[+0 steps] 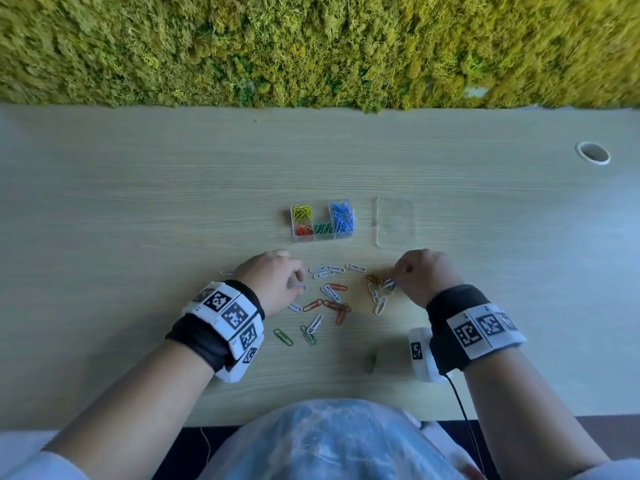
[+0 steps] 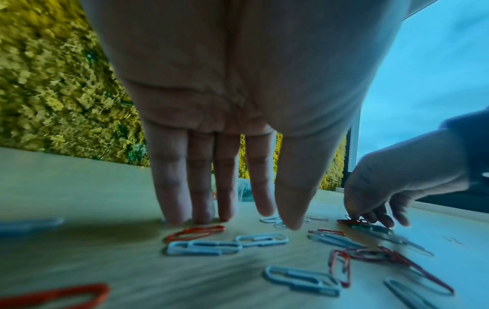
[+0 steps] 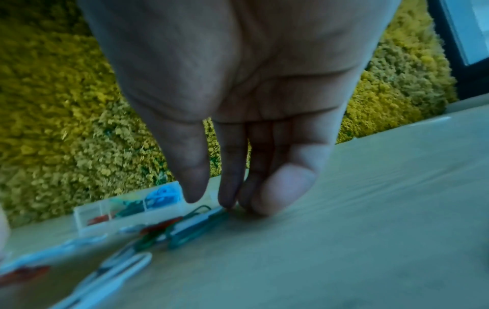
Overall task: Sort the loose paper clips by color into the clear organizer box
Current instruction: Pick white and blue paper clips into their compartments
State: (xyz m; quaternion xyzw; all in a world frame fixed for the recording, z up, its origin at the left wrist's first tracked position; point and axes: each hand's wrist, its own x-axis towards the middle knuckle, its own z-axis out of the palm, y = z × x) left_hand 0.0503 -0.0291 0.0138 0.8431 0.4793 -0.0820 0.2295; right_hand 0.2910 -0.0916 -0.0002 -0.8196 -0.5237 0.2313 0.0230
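In the head view, the clear organizer box [image 1: 322,221] is seen at the centre of the frame, with yellow, red, green and blue clips already parted into its compartments and its clear lid [image 1: 395,221] laid flat just to the right, presumably so the compartments stay open for dropping. The loose paper clips [image 1: 332,296] are scattered below the box, between the left hand [image 1: 273,282] and the right hand [image 1: 424,275], so that both can be worked from either side. In the left wrist view, the left hand's fingers [image 2: 174,188] are held straight with the tips set on the desk [image 2: 79,198] beside a red clip [image 2: 195,232]; nothing is gripped, and sliding seems intended. In the right wrist view, the right hand's fingertips [image 3: 227,194] are brought down against a tangled green and white cluster [image 3: 190,226] at lower centre; whether a clip is actually pinched cannot be told.
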